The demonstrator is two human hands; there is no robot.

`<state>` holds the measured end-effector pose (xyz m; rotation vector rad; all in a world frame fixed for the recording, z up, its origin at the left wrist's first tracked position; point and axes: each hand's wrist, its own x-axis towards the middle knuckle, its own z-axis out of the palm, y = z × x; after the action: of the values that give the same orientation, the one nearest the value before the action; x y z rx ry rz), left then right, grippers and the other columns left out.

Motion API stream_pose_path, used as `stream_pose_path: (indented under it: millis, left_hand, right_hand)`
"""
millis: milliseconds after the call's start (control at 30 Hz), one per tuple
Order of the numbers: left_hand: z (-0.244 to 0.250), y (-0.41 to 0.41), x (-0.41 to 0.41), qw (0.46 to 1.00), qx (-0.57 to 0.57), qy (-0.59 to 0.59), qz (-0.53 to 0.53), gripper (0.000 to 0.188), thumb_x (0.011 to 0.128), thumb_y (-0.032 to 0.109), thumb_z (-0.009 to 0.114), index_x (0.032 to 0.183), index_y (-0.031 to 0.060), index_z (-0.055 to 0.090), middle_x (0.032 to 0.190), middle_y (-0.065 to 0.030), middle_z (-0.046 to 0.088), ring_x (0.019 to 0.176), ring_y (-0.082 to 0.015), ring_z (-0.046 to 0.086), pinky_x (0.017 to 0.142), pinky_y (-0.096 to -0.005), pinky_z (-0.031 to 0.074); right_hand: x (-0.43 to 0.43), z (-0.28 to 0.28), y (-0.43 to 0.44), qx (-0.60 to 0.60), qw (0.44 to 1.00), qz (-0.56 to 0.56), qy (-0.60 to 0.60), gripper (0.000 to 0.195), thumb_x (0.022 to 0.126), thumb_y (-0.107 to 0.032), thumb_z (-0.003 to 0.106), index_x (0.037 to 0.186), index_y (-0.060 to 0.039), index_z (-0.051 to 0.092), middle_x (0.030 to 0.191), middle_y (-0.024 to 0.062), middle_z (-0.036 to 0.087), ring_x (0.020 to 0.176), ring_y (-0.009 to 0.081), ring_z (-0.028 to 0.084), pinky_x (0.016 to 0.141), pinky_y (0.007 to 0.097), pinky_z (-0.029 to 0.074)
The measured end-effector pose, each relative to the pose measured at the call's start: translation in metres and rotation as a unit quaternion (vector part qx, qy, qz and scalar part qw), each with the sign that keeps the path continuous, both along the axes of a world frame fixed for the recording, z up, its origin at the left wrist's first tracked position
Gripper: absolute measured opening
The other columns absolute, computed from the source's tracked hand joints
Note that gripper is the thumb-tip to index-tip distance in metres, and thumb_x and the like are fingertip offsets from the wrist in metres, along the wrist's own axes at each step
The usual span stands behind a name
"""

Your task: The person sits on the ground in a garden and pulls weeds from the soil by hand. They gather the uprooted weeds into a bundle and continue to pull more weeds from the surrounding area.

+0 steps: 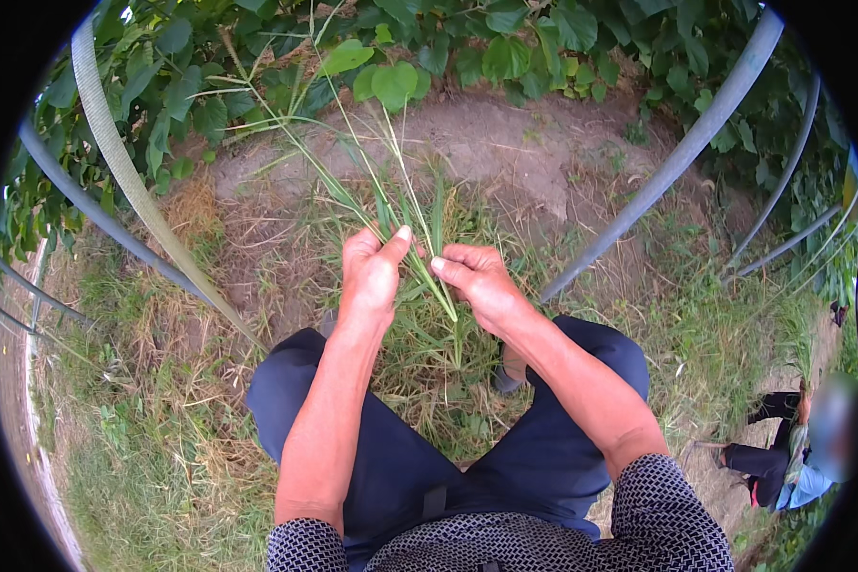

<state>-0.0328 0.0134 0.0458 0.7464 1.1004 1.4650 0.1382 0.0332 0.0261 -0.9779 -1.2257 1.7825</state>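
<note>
My left hand (376,268) pinches a small bunch of green grass stalks (323,170) between thumb and fingers. Their branched seed heads (286,118) fan out up and to the left, while the cut or pulled ends (449,309) point down between my hands. Close beside it, my right hand (477,279) has its thumb pressed against the fingers on a thinner grass stem (407,171). Most of the fingers of both hands are hidden from above. Below them, short grass (429,386) grows between my knees.
Bluish-grey poles (658,171) slant up at the right, with another pole (114,207) and a pale woven strap or hose (125,157) at the left. Leafy vines (508,50) border bare soil (493,143) ahead. A person (804,457) sits or crouches at far right, near tall grass.
</note>
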Motion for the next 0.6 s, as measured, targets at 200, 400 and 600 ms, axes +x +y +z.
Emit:
stream_pose_path:
  millis: [200,400,600]
  left_hand:
    - [-0.008,0.005,-0.006,1.0,-0.006,-0.005,0.018,0.01,0.105,0.012,0.056,0.103,0.0052,0.063,0.084,-0.0087,0.07,0.073,-0.0183,0.067,0.065,-0.0333,0.054]
    - [-0.008,0.005,-0.007,1.0,0.006,-0.006,0.011,0.011,0.106,0.014,0.056,0.107,0.0067,0.063,0.083,-0.0088,0.069,0.071,-0.0182,0.065,0.067,-0.0335,0.052]
    - [-0.011,0.004,-0.002,0.998,0.053,-0.005,-0.021,0.011,0.103,0.017,0.064,0.099,0.0065,0.066,0.078,-0.004,0.067,0.068,-0.0136,0.061,0.066,-0.031,0.049]
  right_hand:
    - [0.009,0.005,0.008,-0.009,0.998,-0.011,0.055,0.011,0.095,-0.016,0.072,0.094,-0.0049,0.073,0.093,0.0063,0.077,0.08,0.0111,0.066,0.071,0.0276,0.049]
    - [0.009,0.013,0.009,-0.018,0.997,0.018,0.066,0.011,0.098,-0.015,0.071,0.097,-0.0034,0.072,0.091,0.006,0.075,0.074,0.011,0.067,0.061,0.0252,0.05]
    - [0.01,0.008,0.012,0.021,1.0,0.02,-0.001,0.008,0.094,-0.007,0.073,0.087,-0.0036,0.069,0.079,0.0028,0.069,0.064,0.0092,0.063,0.053,0.0235,0.048]
